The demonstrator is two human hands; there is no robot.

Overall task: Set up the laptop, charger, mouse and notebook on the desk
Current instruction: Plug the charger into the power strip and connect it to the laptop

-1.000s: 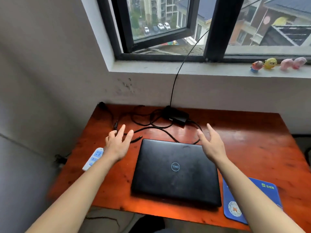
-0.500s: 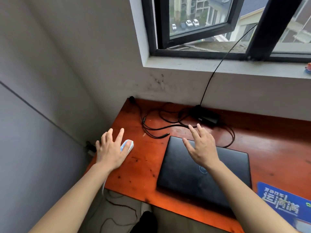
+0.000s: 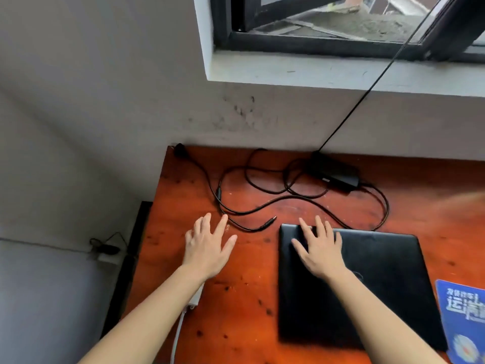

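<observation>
Desk [image 3: 249, 298]: red-brown wood, set against the wall below a window sill [image 3: 315, 72]. Laptop [image 3: 388, 285]: black, lid closed, lying flat on the right half of the desk near the front edge. Charger [image 3: 334, 174]: black brick at the back of the desk, behind the laptop and apart from it. Its cable [image 3: 218, 193] lies in loose loops across the desk, and the plug tip [image 3: 269, 222] lies free on the wood just left of the laptop's rear left corner, not inserted. A thin black cord [image 3: 367, 88] rises from the charger end toward the window. Left hand [image 3: 207, 248]: fingers straight and spread, palm down over bare desk beside the cable, holding nothing. Right hand [image 3: 320, 248]: fingers spread flat over the laptop's rear left corner, gripping nothing; contact with the lid cannot be confirmed. A white power strip [image 3: 197, 298] shows partly under the left forearm. A blue mouse pad [image 3: 464, 311] lies just right of the laptop.
</observation>
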